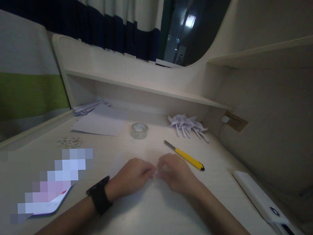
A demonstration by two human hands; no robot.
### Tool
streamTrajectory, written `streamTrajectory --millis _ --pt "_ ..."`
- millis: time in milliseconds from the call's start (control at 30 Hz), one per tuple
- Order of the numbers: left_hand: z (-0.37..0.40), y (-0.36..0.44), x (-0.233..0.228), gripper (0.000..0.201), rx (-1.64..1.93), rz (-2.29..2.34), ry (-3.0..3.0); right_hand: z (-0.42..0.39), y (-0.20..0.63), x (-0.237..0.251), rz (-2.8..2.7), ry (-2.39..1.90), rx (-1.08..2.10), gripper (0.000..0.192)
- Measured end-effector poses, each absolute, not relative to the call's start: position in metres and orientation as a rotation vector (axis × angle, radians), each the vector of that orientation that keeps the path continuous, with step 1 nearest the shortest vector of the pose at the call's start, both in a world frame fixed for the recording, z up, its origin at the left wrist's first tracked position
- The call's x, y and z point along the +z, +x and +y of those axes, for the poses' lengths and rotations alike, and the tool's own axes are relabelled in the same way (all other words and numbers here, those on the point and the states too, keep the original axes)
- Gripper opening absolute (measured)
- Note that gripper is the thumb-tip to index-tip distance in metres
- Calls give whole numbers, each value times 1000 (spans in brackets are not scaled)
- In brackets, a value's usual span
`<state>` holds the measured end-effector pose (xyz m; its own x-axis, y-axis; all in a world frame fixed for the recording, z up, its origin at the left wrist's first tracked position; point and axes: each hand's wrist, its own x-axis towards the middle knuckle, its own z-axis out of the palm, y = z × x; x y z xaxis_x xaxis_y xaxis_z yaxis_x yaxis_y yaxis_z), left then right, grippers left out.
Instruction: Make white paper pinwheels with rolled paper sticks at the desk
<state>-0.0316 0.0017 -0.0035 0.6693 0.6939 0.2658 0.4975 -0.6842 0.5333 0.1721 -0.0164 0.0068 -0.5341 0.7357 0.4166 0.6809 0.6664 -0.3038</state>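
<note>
Both hands met at the middle of a pale wooden counter (154, 213) under dim light, the left hand (131, 176) and right hand (175, 173) curled, fingers pinched together on a small white piece of paper (155, 172) between them. A yellow utility knife (185, 156) lay just beyond the right hand. Toward the back edge sat a roll of clear tape (138, 130), a paper sheet (100, 124) and a heap of folded paper shapes (187, 125). A striped curtain (122, 26) hung behind the shelf (150, 90). No writing was legible.
</note>
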Motion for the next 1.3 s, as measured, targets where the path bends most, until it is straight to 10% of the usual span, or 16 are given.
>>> streamTrajectory --millis 700,1300 --pt "-5 -29 -10 30 719 962 2624 -16 172 3 -2390 -1204 -1 15" --pt "-11 -30 -7 9 734 874 3012 -19 176 15 -2319 -1348 469 18"
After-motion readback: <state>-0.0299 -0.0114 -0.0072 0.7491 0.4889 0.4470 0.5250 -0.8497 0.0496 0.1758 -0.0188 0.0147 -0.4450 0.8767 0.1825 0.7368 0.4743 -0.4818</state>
